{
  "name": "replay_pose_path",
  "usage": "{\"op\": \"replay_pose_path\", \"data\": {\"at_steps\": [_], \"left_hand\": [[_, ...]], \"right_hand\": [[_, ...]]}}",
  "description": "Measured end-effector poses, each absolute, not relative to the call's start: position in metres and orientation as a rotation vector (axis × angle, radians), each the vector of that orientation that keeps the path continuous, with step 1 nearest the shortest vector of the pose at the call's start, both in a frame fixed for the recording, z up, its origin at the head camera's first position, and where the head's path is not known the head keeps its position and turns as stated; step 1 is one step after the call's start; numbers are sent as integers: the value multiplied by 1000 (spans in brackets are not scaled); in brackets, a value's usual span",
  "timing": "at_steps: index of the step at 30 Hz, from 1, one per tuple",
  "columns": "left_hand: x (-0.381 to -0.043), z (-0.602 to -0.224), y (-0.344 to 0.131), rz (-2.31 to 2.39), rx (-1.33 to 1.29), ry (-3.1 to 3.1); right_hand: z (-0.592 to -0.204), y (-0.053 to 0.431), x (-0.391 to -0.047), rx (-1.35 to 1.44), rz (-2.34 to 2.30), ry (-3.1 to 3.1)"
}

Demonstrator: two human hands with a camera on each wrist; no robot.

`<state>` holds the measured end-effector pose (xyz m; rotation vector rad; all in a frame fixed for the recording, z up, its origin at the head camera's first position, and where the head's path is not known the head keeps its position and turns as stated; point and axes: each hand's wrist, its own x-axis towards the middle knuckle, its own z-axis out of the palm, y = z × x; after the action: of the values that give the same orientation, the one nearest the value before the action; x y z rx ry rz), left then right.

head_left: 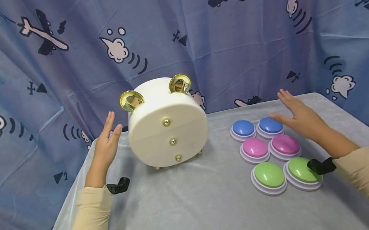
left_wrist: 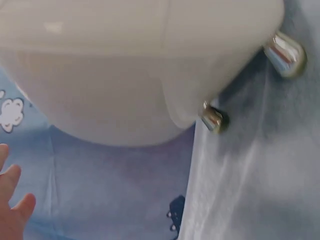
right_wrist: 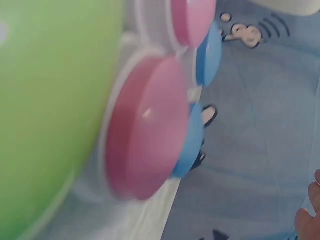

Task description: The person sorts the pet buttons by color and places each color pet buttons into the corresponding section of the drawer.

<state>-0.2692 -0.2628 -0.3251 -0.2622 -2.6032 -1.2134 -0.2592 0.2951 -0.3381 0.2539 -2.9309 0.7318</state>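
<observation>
A white twin-bell alarm clock stands on the table with its back, bearing a vertical row of 3 gold screws, towards me. Left of it my left hand is held up, fingers straight, touching nothing. In the left wrist view the clock's white body fills the upper part, with two shiny feet below. Raised at the right, my right hand has straight fingers and holds nothing. Beside it are domed push buttons in pairs: blue, pink and green, each on a white base.
A grey cloth covers the table. Behind and at both sides hangs a blue curtain printed with planes and clouds. Each wrist wears a black camera mount, one at the left sleeve and another in front of a green button.
</observation>
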Motion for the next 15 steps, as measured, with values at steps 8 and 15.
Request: {"op": "replay_pose_path", "data": {"at_steps": [8, 15], "left_hand": [[-263, -320, -251, -1326, -276, -2520], [-261, -325, -246, -1365, -269, -2492]], "right_hand": [[-330, 267, -250, 389, 817, -2842], [-331, 246, -246, 452, 867, -2811]]}}
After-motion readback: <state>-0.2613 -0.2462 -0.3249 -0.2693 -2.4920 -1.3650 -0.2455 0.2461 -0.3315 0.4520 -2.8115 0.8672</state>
